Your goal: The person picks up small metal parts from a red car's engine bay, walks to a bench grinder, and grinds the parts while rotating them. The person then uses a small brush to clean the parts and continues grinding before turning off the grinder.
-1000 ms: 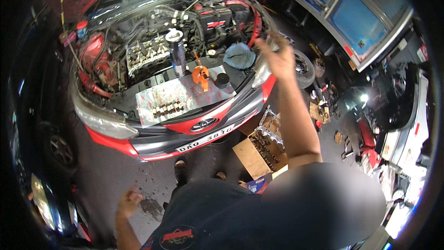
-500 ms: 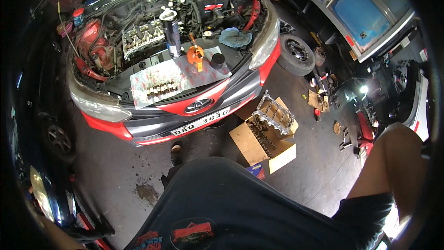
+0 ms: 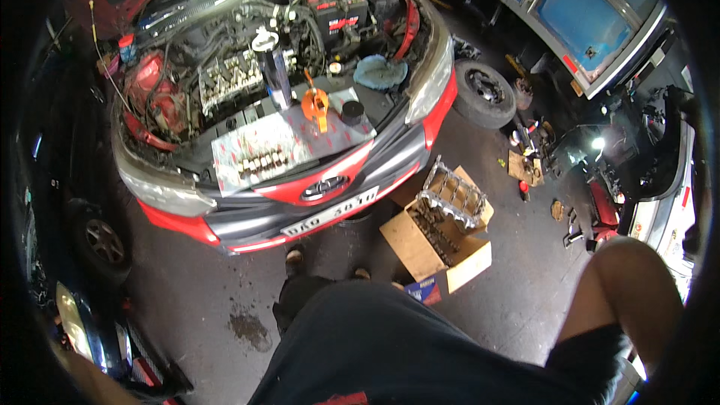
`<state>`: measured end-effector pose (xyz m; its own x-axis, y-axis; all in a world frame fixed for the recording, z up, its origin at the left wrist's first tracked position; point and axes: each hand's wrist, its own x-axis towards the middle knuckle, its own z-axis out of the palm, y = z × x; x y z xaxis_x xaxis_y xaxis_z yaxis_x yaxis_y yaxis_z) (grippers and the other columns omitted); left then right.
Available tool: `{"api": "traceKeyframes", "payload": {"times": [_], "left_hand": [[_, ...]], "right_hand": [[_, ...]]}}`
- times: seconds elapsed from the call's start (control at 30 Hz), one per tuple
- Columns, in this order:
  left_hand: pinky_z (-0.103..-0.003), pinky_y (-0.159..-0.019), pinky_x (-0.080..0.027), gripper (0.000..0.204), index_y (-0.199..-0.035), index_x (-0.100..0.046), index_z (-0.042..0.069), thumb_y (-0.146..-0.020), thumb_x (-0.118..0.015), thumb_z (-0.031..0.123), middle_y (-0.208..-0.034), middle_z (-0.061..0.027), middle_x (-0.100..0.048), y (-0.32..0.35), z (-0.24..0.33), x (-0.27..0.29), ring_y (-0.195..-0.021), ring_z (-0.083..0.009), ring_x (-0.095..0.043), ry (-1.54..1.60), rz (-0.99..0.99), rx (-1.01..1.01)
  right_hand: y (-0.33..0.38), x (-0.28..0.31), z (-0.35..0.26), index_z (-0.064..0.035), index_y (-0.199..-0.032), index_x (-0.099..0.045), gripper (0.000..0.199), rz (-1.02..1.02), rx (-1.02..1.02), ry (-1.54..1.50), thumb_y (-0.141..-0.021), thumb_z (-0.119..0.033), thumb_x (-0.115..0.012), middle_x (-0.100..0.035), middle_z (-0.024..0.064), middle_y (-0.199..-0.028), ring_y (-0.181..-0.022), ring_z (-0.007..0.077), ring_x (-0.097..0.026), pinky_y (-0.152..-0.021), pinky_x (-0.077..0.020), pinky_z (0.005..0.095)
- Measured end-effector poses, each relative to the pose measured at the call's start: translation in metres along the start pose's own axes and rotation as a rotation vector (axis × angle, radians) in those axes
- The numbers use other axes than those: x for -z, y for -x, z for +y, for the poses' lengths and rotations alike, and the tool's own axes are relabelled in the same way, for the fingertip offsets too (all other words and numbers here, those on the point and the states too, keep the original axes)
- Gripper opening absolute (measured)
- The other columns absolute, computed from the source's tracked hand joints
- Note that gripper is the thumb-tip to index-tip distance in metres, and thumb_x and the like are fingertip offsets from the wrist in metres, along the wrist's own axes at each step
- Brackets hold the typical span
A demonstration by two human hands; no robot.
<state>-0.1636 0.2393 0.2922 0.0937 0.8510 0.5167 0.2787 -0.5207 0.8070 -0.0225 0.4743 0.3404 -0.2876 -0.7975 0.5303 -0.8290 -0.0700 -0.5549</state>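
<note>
Neither of my hands shows. My right arm (image 3: 630, 300) is bent at the far right, its hand hidden past the rim; a bit of my left arm (image 3: 94, 382) shows at the lower left. Before me stands a red and black car with its bonnet up and its engine (image 3: 232, 79) uncovered. Across its front edge lies a stained sheet (image 3: 244, 142) bearing a row of several small metal cylinders (image 3: 264, 163). A spray can (image 3: 274, 79), an orange tool (image 3: 315, 107) and a black round cap (image 3: 352, 111) stand close by.
An open cardboard box (image 3: 411, 244) of metal parts sits on the floor, a metal frame part (image 3: 452, 196) resting on it. A wheel (image 3: 484, 94) lies to the right. A dark car (image 3: 82, 285) flanks the left. A blue cloth (image 3: 380, 73) rests by the headlight.
The view has shifted, so the car's front and the box sit slightly lower in it. My right elbow also appears lower. No object has visibly been moved.
</note>
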Motion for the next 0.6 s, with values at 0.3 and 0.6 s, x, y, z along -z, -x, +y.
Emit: {"api": "traceKeyframes", "payload": {"times": [0.3,0.6], "left_hand": [[-0.052,-0.095,-0.040,0.017,-0.089,-0.067,0.012,-0.093,-0.058,0.026,-0.100,-0.0064,-0.061,-0.028,0.025,-0.015,-0.091,-0.0214,-0.059,0.142,-0.348,-0.139],[-0.041,-0.066,-0.044,0.020,-0.071,-0.063,0.010,-0.089,-0.061,0.018,-0.077,-0.0048,-0.060,-0.066,0.011,-0.038,-0.063,-0.0204,-0.052,-0.127,0.274,-0.334]], "right_hand": [[0.012,-0.009,0.002,-0.0078,-0.082,-0.066,0.028,0.043,0.082,-0.265,-0.095,-0.025,-0.049,-0.061,0.0022,-0.077,-0.069,0.0150,-0.058,-0.061,-0.0450,0.0312],[0.026,0.004,0.002,-0.0052,-0.078,-0.070,0.020,0.651,-0.073,0.305,-0.087,-0.023,-0.071,-0.064,0.0051,-0.070,-0.059,0.0176,-0.060,-0.061,-0.0505,0.0319]]}}
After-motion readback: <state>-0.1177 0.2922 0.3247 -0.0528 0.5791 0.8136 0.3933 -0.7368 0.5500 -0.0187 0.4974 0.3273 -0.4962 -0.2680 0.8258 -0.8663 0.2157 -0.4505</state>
